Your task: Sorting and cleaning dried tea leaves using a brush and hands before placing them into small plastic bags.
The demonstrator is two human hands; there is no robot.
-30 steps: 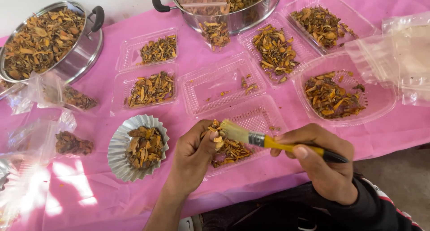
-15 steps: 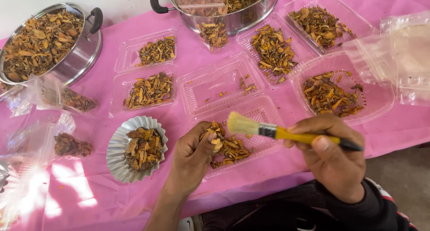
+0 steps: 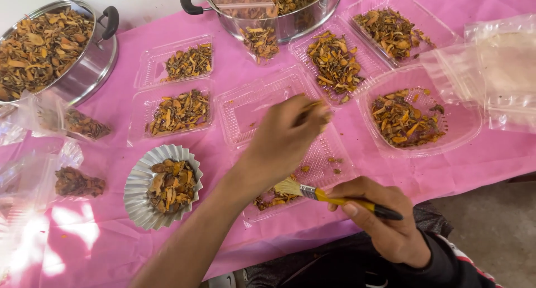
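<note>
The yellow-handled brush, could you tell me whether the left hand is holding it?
No, the right hand grips the brush; the left hand is over the clear trays.

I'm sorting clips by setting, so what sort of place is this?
Probably a makeshift food-packing table, perhaps outdoors. A pink tablecloth carries clear plastic trays of dried brown pieces, two steel pots hold more, and the right hand holds a yellow brush over a tray.

Left hand (image 3: 285,137) reaches forward, fingers pinched; right hand (image 3: 385,221) fisted.

Head camera; looks steeply down; close over table (image 3: 223,75)
</note>
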